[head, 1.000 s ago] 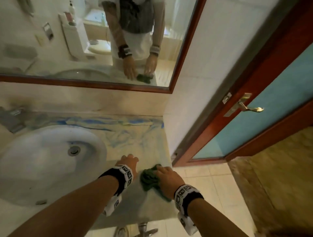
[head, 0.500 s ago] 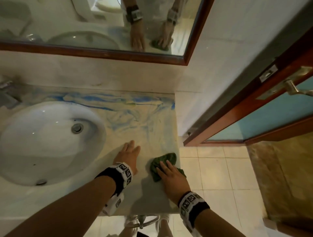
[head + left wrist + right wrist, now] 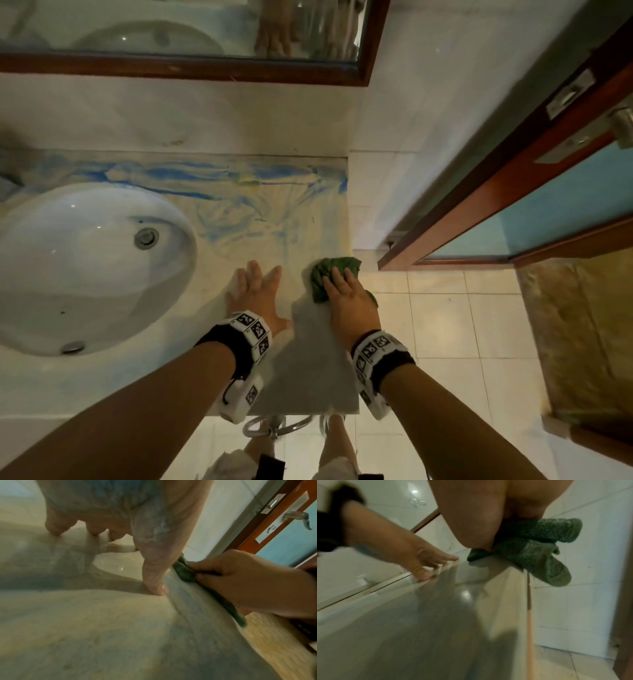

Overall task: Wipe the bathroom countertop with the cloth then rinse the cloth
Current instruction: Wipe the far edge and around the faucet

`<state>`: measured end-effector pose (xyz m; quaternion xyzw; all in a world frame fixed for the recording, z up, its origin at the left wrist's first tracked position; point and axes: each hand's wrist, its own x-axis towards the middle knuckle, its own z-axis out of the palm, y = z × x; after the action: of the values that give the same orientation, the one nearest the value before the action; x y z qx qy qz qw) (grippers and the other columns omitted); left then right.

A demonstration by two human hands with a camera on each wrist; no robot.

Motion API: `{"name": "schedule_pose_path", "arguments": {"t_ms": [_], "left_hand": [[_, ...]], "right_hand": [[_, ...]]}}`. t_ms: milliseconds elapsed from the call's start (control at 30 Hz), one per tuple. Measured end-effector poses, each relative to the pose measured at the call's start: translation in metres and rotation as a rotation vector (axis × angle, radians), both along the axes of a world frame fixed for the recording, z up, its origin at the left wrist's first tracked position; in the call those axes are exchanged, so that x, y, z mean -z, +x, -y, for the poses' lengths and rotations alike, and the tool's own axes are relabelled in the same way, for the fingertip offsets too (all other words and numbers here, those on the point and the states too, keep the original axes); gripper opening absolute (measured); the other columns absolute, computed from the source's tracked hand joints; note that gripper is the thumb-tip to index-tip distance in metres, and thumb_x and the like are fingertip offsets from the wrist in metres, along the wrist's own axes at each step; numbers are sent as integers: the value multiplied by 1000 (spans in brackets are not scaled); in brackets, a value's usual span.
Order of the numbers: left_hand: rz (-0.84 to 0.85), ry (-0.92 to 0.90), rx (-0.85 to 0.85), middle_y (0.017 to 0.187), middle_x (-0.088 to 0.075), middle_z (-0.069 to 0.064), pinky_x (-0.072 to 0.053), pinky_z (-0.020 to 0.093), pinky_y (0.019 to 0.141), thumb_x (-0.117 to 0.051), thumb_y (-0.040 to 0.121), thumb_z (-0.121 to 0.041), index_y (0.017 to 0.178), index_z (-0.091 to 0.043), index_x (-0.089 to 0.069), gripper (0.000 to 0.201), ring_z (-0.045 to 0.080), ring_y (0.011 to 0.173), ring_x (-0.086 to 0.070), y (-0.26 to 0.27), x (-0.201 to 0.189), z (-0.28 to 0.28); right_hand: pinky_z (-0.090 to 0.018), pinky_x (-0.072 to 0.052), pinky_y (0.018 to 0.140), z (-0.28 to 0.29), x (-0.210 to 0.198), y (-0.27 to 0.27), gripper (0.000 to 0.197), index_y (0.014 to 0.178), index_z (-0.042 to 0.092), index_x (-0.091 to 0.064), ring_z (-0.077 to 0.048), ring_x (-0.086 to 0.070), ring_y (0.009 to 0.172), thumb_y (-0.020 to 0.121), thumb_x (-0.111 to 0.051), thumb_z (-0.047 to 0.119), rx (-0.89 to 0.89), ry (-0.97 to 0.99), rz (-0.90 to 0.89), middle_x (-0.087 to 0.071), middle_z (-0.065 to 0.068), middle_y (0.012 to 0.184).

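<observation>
head view: right hand [image 3: 349, 303] grips the bunched cloth [image 3: 337, 266] at the countertop [image 3: 308, 377] edge farthest from the sink [image 3: 85, 260], part overhanging; left hand [image 3: 255, 294] lies flat, released, nearer the sink. an outward stroke could drop the cloth floorward.

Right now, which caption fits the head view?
Right hand holds green cloth at the countertop edge; left hand rests flat beside the sink.
</observation>
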<state>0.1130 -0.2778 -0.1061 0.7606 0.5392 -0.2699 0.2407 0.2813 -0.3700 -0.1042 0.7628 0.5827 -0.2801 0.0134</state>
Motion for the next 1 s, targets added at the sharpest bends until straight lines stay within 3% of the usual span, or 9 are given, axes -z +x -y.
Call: {"name": "schedule_pose_path", "arguments": {"t_ms": [67, 133, 233, 367, 467, 667, 733, 833, 1000], "left_hand": [[-15, -12, -12, 157, 33, 3, -14, 60, 116, -75, 74, -56, 151, -41, 15, 119, 33, 146, 23, 1, 0, -1], [-38, -32, -9, 156, 34, 4, -15, 62, 115, -76, 74, -54, 151, -39, 17, 121, 36, 145, 24, 5, -2, -3], [-41, -57, -12, 156, 33, 5, -15, 63, 114, -77, 74, -53, 151, -38, 15, 122, 38, 144, 24, 8, -5, -6], [-25, -71, -20, 157, 33, 1, -16, 65, 113, -79, 72, -52, 151, -41, 14, 122, 39, 144, 25, 6, -4, -8], [-5, -72, -33, 157, 33, 0, -17, 66, 112, -79, 71, -52, 151, -42, 13, 122, 39, 144, 25, 6, -1, -9], [-9, -69, -26, 155, 35, 0, -17, 65, 113, -78, 71, -55, 150, -43, 13, 122, 39, 143, 27, 2, 0, -8], [-12, -77, -12, 155, 35, 1, -17, 66, 113, -77, 72, -56, 150, -43, 14, 121, 41, 142, 27, 3, -1, -9], [-18, -97, -4, 154, 37, 2, -17, 66, 112, -77, 73, -55, 150, -42, 15, 121, 42, 142, 28, 4, -3, -12], [1, -92, 8, 154, 37, 3, -18, 67, 111, -77, 71, -58, 150, -41, 14, 122, 44, 141, 28, 3, 0, -11]], "right_hand": [[-47, -29, 114, 40, 4, -14, 61, 147, 20, -40, -29, -25, 145, 90, -61, 19, -42, 16, 43, -26, -3, 158], [-45, -54, 90, 81, 6, -26, 75, 127, 22, -64, -29, -55, 125, 56, -89, 29, -101, -43, 57, -55, -2, 139], [-38, -56, 79, 97, 7, -28, 80, 115, 24, -71, -26, -64, 113, 39, -94, 36, -179, -102, 80, -65, 0, 126], [-49, -55, 89, 43, 4, -2, 60, 125, 24, -65, -31, -55, 125, 68, -84, 27, -170, -17, 74, -55, -3, 139], [-42, -18, 118, -20, -2, 18, 53, 151, 23, -29, -26, -10, 149, 100, -42, 16, -142, 14, 37, -13, -1, 162], [-40, -10, 120, 7, 1, -1, 56, 154, 24, -17, -22, 2, 150, 102, -35, 15, -20, -28, 7, -1, 2, 163], [-47, -23, 116, 46, 0, -14, 59, 152, 22, -28, -26, -11, 149, 97, -51, 18, -50, -68, -10, -9, 1, 161], [-46, -57, 85, 68, 1, -17, 73, 130, 19, -60, -31, -51, 129, 63, -87, 21, -117, -148, 42, -49, -5, 144], [-46, -26, 116, 8, -1, 4, 53, 151, 23, -29, -26, -9, 149, 100, -44, 18, -128, -49, 56, -12, -1, 162]]}}
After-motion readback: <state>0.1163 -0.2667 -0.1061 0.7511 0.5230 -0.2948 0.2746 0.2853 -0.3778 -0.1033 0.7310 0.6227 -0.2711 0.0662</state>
